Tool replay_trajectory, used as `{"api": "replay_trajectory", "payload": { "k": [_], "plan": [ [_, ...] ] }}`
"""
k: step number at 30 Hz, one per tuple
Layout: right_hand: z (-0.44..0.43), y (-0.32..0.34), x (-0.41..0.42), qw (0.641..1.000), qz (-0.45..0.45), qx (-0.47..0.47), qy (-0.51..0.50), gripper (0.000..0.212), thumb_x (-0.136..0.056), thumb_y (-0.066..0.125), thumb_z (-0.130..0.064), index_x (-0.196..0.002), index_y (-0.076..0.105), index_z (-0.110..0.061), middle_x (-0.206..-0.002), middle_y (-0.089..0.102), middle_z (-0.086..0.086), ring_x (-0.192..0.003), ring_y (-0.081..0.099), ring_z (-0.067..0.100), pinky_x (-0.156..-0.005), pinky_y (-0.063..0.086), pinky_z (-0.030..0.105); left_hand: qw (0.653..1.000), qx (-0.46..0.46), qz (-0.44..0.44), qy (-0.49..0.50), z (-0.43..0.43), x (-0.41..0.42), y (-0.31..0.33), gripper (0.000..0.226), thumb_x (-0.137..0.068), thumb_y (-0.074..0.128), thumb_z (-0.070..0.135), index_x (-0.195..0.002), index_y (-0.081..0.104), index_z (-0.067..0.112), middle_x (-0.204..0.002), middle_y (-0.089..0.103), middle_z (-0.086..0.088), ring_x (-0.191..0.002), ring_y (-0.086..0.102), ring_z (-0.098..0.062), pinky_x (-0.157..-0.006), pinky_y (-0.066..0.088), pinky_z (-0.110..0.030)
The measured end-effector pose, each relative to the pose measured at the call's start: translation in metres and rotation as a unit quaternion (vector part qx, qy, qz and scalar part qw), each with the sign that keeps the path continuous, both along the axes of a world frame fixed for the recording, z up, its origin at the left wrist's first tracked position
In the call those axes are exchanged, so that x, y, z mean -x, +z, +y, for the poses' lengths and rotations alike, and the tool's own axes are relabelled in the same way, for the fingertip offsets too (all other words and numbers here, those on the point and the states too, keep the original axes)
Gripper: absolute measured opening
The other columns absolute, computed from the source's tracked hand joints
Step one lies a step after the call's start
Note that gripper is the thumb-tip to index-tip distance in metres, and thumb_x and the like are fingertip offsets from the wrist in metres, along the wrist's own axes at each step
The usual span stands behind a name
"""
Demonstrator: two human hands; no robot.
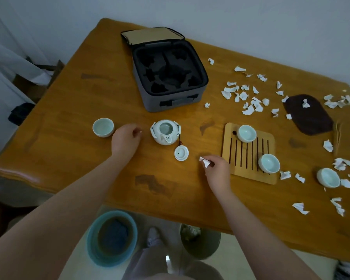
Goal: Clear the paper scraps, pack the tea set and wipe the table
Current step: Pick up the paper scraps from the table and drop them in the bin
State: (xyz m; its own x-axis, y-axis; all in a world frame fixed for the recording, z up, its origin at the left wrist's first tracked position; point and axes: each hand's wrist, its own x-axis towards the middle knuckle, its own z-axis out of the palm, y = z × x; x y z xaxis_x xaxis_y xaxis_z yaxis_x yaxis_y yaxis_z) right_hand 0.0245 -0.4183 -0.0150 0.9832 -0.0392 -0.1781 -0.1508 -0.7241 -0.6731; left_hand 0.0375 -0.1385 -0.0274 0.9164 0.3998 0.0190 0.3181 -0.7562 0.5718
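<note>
While pinching paper scrap point(205, 163) in right hand point(217, 170) just beside bamboo tray point(249, 174), carry straight over bin point(207, 248) below table edge point(170, 209), drop there. Left hand point(125, 139) curled beside teapot point(165, 131), contents: cannot tell. Gather remaining scraps point(251, 104) in bunches, steering clear of cups point(269, 163).
</note>
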Motion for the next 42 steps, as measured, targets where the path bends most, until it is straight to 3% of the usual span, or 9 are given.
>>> {"api": "replay_trajectory", "payload": {
  "k": [4,9,11,15,21,26,32,38,42],
  "plan": [
    [-0.002,0.009,-0.002,0.974,0.092,-0.152,-0.140,0.021,-0.091,0.065,-0.015,-0.111,0.069,-0.011,-0.087,0.070,0.000,-0.065,0.063,0.015,-0.062,0.048,0.021,0.934,0.305,-0.008,0.188,-0.030,0.019,0.028,0.021,-0.093,0.057,0.012,-0.107,0.070,0.020,-0.100,0.069,0.001,-0.089,0.064,-0.011,-0.074,0.051,-0.020],
    [-0.007,0.017,0.000,0.959,0.105,-0.191,-0.182,0.020,-0.091,0.066,-0.015,-0.110,0.070,-0.012,-0.080,0.068,-0.001,-0.063,0.061,0.012,-0.063,0.048,0.022,0.677,0.649,-0.002,0.347,-0.072,0.022,0.059,0.016,-0.089,0.047,-0.004,-0.089,0.061,0.004,-0.082,0.056,-0.009,-0.071,0.057,-0.014,-0.077,0.058,-0.031],
    [-0.009,0.020,0.000,0.953,0.112,-0.206,-0.194,0.018,-0.090,0.065,-0.013,-0.108,0.070,-0.011,-0.081,0.069,0.000,-0.062,0.060,0.012,-0.063,0.050,0.022,0.632,0.698,0.019,0.336,-0.092,0.023,0.064,0.019,-0.086,0.039,-0.006,-0.082,0.055,0.004,-0.072,0.049,-0.007,-0.058,0.046,-0.012,-0.064,0.056,-0.028],
    [-0.011,0.028,0.001,0.922,0.147,-0.281,-0.222,0.020,-0.087,0.069,-0.010,-0.107,0.070,-0.008,-0.085,0.069,0.006,-0.065,0.061,0.012,-0.075,0.057,0.029,0.584,0.749,0.083,0.301,-0.121,0.022,0.065,0.019,-0.085,0.036,0.000,-0.075,0.050,0.006,-0.071,0.052,-0.008,-0.049,0.034,-0.012,-0.040,0.037,-0.019],
    [-0.001,0.052,0.002,0.906,0.145,-0.356,-0.178,0.015,-0.086,0.070,-0.006,-0.101,0.070,-0.010,-0.089,0.071,0.007,-0.072,0.063,0.014,-0.065,0.055,0.022,0.577,0.756,0.141,0.275,-0.161,0.013,0.054,0.022,-0.093,0.045,0.018,-0.079,0.060,0.008,-0.082,0.058,-0.007,-0.074,0.055,-0.019,-0.064,0.048,-0.028],
    [0.005,0.061,0.005,0.951,0.101,-0.278,-0.088,0.013,-0.087,0.067,-0.005,-0.093,0.072,-0.016,-0.085,0.071,-0.002,-0.076,0.067,0.009,-0.064,0.054,0.017,0.542,0.790,0.152,0.242,-0.183,0.009,0.054,0.028,-0.097,0.041,0.028,-0.088,0.061,0.010,-0.079,0.056,-0.005,-0.061,0.050,-0.015,-0.044,0.038,-0.021],
    [0.009,0.069,0.013,0.979,0.096,-0.182,0.003,0.036,-0.090,0.063,-0.014,-0.124,0.057,-0.023,-0.109,0.065,-0.007,-0.100,0.059,0.002,-0.080,0.047,0.015,0.476,0.836,0.147,0.230,-0.190,0.007,0.055,0.028,-0.100,0.039,0.029,-0.091,0.060,0.011,-0.085,0.061,-0.011,-0.081,0.062,-0.025,-0.070,0.050,-0.039],
    [0.007,0.085,0.022,0.984,0.016,-0.173,-0.024,0.035,-0.100,0.040,-0.015,-0.132,0.051,-0.024,-0.116,0.059,-0.013,-0.109,0.055,0.002,-0.093,0.045,0.022,0.435,0.849,0.152,0.257,-0.193,0.004,0.052,0.030,-0.098,0.042,0.027,-0.076,0.059,0.013,-0.075,0.061,-0.004,-0.078,0.064,-0.018,-0.079,0.054,-0.032],
    [-0.011,0.063,0.008,0.960,-0.048,-0.208,-0.183,0.029,-0.098,0.044,-0.008,-0.120,0.058,-0.020,-0.098,0.067,-0.006,-0.093,0.064,0.009,-0.080,0.056,0.031,0.404,0.850,0.138,0.308,-0.188,-0.002,0.052,0.030,-0.096,0.044,0.019,-0.067,0.052,0.014,-0.057,0.050,0.002,-0.042,0.049,-0.010,-0.038,0.042,-0.016]
  ]
}}
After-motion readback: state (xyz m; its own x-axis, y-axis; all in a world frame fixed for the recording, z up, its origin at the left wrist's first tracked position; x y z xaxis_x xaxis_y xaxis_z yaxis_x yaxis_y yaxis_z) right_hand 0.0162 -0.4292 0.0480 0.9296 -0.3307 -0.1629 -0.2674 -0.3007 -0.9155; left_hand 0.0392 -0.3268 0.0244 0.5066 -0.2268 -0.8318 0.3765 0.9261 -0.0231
